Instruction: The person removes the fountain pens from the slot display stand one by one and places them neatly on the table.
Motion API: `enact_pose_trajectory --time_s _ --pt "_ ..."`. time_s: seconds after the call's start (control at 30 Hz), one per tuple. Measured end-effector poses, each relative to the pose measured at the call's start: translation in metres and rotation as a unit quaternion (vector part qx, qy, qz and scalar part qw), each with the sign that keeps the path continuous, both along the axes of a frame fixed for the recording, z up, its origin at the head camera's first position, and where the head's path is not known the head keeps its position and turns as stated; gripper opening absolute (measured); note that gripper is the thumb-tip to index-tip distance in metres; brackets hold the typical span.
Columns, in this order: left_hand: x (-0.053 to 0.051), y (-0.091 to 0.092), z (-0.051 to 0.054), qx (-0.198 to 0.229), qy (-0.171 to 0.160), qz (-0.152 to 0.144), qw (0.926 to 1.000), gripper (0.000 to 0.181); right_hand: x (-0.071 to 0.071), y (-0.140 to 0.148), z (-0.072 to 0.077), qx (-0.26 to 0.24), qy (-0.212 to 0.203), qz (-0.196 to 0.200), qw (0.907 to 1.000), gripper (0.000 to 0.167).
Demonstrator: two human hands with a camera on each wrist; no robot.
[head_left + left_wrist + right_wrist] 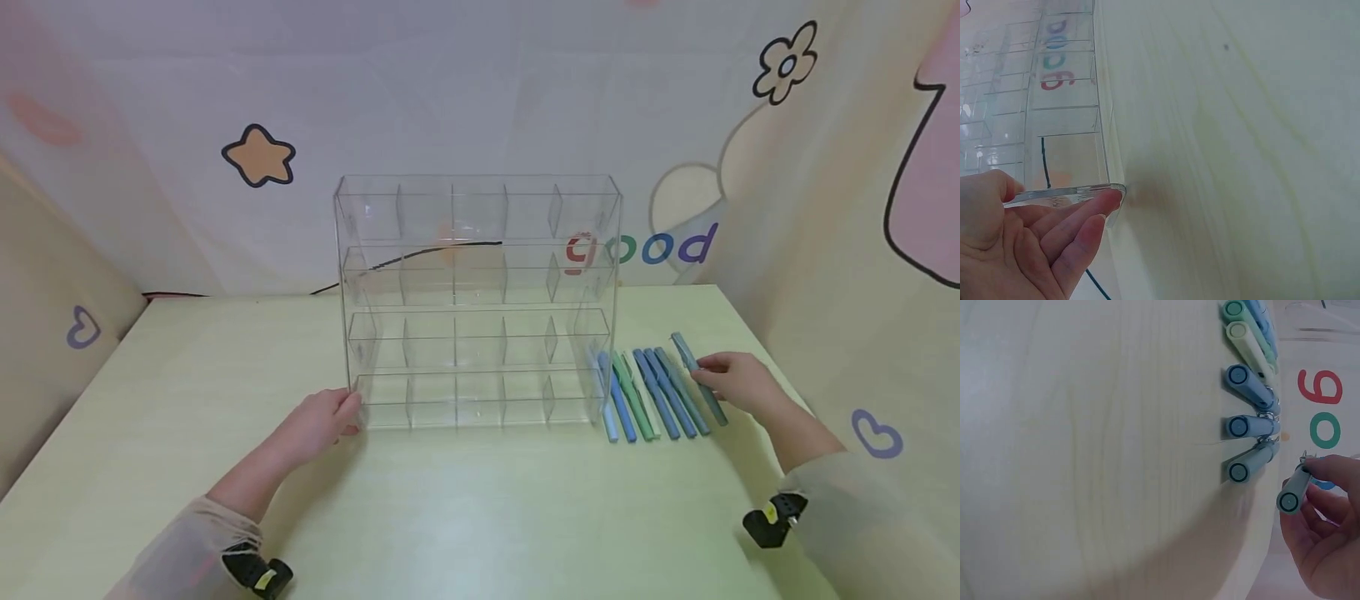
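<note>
A clear acrylic display rack [480,311], with several tiers divided into small compartments, stands upright on the table. My left hand [318,425] grips its lower left corner; in the left wrist view the thumb and fingers lie on opposite sides of the clear side panel [1066,193]. Between thumb and fingers, my right hand [738,383] pinches a grey-blue marker [684,350], also seen end-on in the right wrist view as a capped marker [1291,495] with a clip. Just left of that hand lies a row of blue and green markers [663,387], side by side.
The row's leftmost light-blue marker [611,421] lies close against the rack's right side, partly seen through it. A pale wood-grain table [480,508] extends in front. Printed cloth [480,100] hangs behind and at both sides.
</note>
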State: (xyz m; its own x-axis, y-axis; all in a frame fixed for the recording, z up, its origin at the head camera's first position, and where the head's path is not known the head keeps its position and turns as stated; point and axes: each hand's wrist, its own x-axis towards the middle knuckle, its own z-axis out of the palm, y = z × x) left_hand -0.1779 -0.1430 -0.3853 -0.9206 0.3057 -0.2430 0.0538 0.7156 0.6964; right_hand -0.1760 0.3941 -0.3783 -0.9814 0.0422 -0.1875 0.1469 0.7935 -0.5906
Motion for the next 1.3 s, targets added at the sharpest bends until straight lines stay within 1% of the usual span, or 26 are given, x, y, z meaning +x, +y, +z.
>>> enact_pose_trajectory --time_s 0.07,0.2,0.4,0.43,0.53,0.6,0.8,1.03,1.3 --pt "-0.001 -0.001 -0.002 -0.001 -0.001 0.002 1.0 0.043 -0.002 0.002 -0.004 0.003 -0.013 -0.009 0.9999 0.05" --pt "0.0 -0.005 -0.007 -0.005 -0.006 0.006 0.9999 0.043 -0.004 0.004 -0.015 0.007 -0.023 -0.015 0.9996 0.047" --pt "-0.002 -0.006 -0.01 0.012 -0.004 0.004 0.9999 0.042 -0.005 0.009 -0.024 0.036 0.0 -0.007 0.9993 0.04" --pt "-0.002 -0.006 -0.01 0.012 -0.004 0.003 0.9999 0.042 -0.005 0.01 -0.025 0.036 0.004 -0.007 0.9993 0.039" --pt "0.0 -0.007 -0.012 0.007 -0.009 0.006 0.9999 0.041 -0.006 0.01 -0.03 0.021 -0.003 -0.015 0.9997 0.038" --pt "0.001 -0.006 -0.012 0.004 -0.008 0.005 0.9999 0.04 -0.006 0.01 -0.032 0.021 -0.007 -0.017 0.9996 0.039" --pt "0.0 -0.003 -0.011 0.011 -0.003 0.005 0.9999 0.041 -0.006 0.011 -0.03 0.022 -0.006 -0.017 0.9996 0.041" --pt "0.0 -0.003 -0.008 -0.002 0.009 0.0 1.0 0.041 -0.006 0.008 -0.027 0.004 -0.032 -0.012 0.9994 0.042" --pt "-0.002 -0.003 -0.008 0.004 0.006 -0.003 1.0 0.041 -0.006 0.008 -0.026 0.004 -0.027 -0.021 0.9994 0.042"
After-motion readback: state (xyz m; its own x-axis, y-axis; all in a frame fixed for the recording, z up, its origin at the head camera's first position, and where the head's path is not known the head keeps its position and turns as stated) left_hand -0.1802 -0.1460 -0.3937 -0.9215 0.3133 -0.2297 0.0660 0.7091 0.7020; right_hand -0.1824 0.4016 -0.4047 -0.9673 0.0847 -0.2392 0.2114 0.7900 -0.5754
